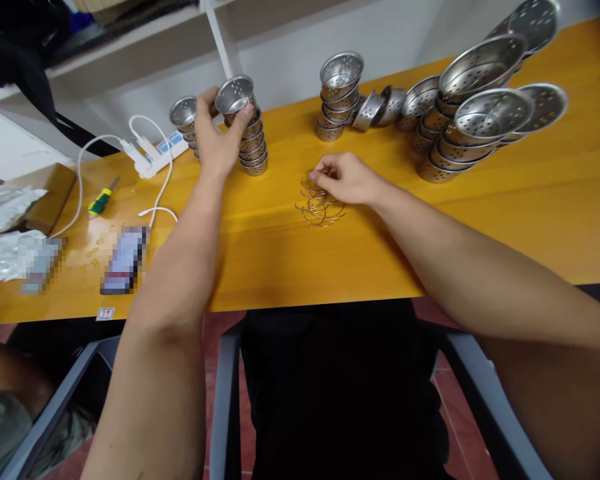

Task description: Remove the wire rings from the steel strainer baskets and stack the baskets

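My left hand [219, 143] is closed round the rim of a perforated metal cup [236, 92], thumb on the near side. That cup sits at the top of a stack of similar cups [253, 150]; whether it is lifted off the one below I cannot tell. Fingers pinched, my right hand [350, 179] is at the upper edge of a loose pile of thin curved wires [319, 208] on the table. A thin curved wire seems to be between its fingertips. Just left of my left hand stands another cup stack [183, 115], partly hidden by it.
Another cup stack [339, 100] stands at the back, with cups lying on their sides [370, 112] beside it. More stacks [440, 163] fill the right. To the left are a power strip [163, 157] with white cables, a screwdriver [101, 200], a phone [125, 260] and plastic bags [7, 253].
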A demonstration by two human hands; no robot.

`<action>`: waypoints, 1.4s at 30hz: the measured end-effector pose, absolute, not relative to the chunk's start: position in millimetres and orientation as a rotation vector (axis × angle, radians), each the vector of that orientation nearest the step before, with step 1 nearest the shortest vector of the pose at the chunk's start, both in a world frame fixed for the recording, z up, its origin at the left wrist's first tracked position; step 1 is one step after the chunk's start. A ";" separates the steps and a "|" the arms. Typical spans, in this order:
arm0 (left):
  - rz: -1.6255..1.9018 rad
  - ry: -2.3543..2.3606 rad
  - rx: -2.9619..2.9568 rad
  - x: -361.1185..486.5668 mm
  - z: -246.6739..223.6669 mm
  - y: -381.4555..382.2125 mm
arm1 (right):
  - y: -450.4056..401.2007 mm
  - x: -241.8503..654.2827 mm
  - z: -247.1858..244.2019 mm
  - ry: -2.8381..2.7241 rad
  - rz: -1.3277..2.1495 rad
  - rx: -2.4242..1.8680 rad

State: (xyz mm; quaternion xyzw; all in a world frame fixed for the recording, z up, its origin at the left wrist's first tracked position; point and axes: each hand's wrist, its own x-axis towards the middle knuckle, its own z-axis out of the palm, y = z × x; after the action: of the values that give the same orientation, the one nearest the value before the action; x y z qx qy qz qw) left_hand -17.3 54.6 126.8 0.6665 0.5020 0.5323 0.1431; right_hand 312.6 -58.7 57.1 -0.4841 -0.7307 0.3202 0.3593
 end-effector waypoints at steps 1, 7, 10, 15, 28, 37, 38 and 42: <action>1.509 1.455 1.941 -17.7 126.5 53.7 | -59.1 312.1 57.6 -1.883 0.826 -1.248; 1.435 1.567 2.025 -14.6 132.1 51.2 | -60.1 310.0 59.4 -1.891 0.839 -1.241; 1.353 1.673 2.006 -5.3 138.6 56.0 | -60.2 308.3 59.2 -1.892 0.824 -1.244; 1.337 1.693 1.940 0.4 144.5 83.5 | -59.8 307.9 60.0 -1.876 0.825 -1.247; 1.623 1.141 2.490 29.3 117.0 17.7 | -46.1 323.7 53.9 -1.822 0.532 -1.211; 1.081 0.896 2.277 24.4 37.8 -61.1 | -52.9 334.1 77.4 -1.625 0.244 -1.257; 1.116 0.897 2.250 21.2 33.6 -54.4 | -50.0 334.6 84.2 -1.630 0.197 -1.325; 1.192 0.888 2.184 13.4 26.5 -35.2 | -21.7 335.3 111.1 -1.692 0.121 -1.644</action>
State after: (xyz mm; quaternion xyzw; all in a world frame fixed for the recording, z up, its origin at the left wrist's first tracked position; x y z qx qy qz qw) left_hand 13.4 -35.2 26.5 0.8009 0.3256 0.4373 0.2474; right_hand 335.3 -21.7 111.1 -0.6438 -0.6625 0.0473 0.3800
